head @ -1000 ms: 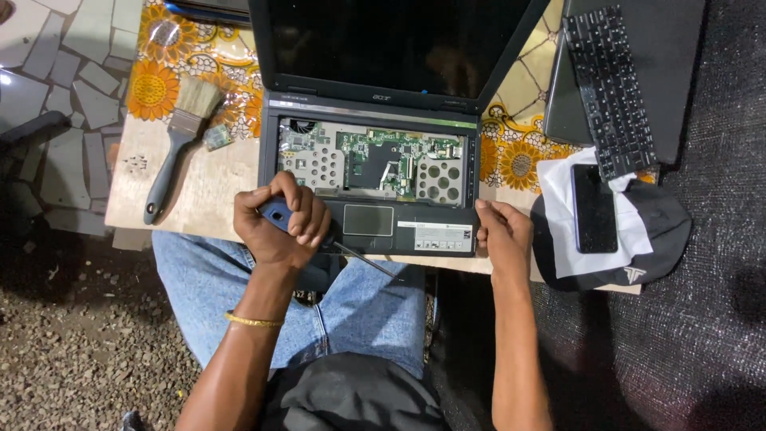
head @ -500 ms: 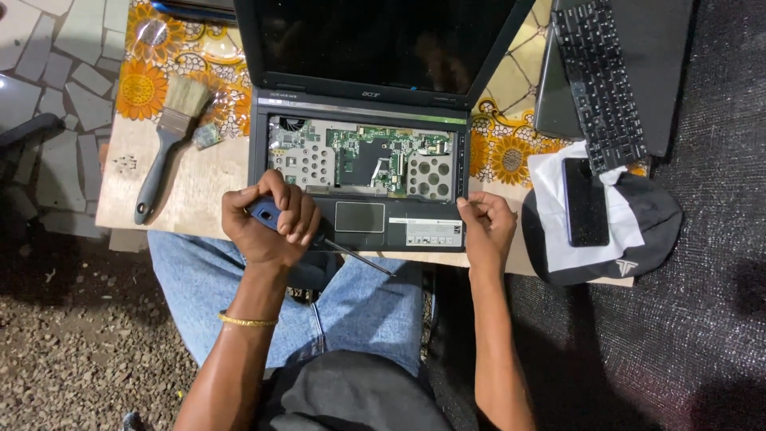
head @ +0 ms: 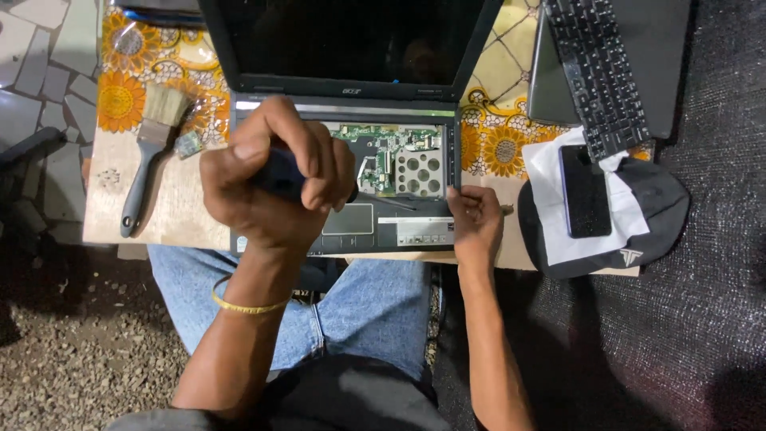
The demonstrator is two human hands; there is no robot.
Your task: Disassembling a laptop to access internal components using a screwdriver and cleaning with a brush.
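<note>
Here, at frame centre, the left hand [head: 275, 179] grips a dark-handled screwdriver [head: 279, 174] over the opened laptop [head: 351, 172]; right hand [head: 475, 223] pinches its edge. Exposed board looks fragile; hold the rigid frame.

Your left hand [head: 267, 179] closes over a dark tool handle [head: 275, 177], so you cannot see its tip, and it covers the left part of the laptop's [head: 351, 80] exposed circuit board [head: 399, 152]. The laptop's screen runs off the top edge of the frame. The loose keyboard [head: 598, 72] at upper right is cut off at the top too. Whatever your right hand [head: 476, 223] pinches is too small to tell. The tiny object [head: 188, 144] beside the brush [head: 148, 156] stays unclear.
</note>
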